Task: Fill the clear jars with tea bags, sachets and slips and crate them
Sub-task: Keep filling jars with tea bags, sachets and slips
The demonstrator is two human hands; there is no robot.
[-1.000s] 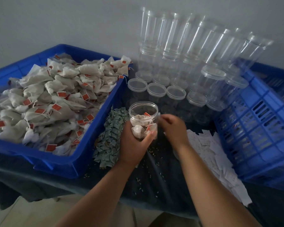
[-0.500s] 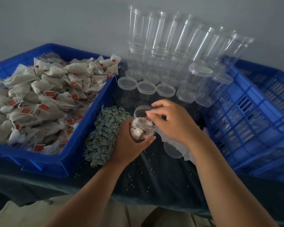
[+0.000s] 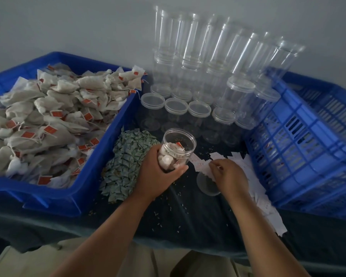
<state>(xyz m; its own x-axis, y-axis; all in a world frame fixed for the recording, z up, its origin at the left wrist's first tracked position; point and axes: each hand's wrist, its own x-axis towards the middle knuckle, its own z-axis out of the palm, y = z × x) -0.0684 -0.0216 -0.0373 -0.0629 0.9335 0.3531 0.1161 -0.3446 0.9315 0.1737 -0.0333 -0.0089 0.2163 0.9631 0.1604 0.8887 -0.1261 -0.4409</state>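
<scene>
My left hand grips an open clear jar tilted to the right, with several white tea bags inside. My right hand rests on the pile of white paper slips to the jar's right, fingertips pinching at a slip. A loose clear lid lies on the dark cloth, partly under that hand. Green-patterned sachets are heaped to the left of the jar. The blue bin at left is heaped with tea bags that have red tags.
Lidded empty jars stand behind the held jar, with tall stacks of clear jars against the wall. A blue slatted crate stands at right. Loose grains dot the dark tablecloth.
My right hand has left the jar's mouth and moved down and right onto the slips. The left hand still holds the jar.
</scene>
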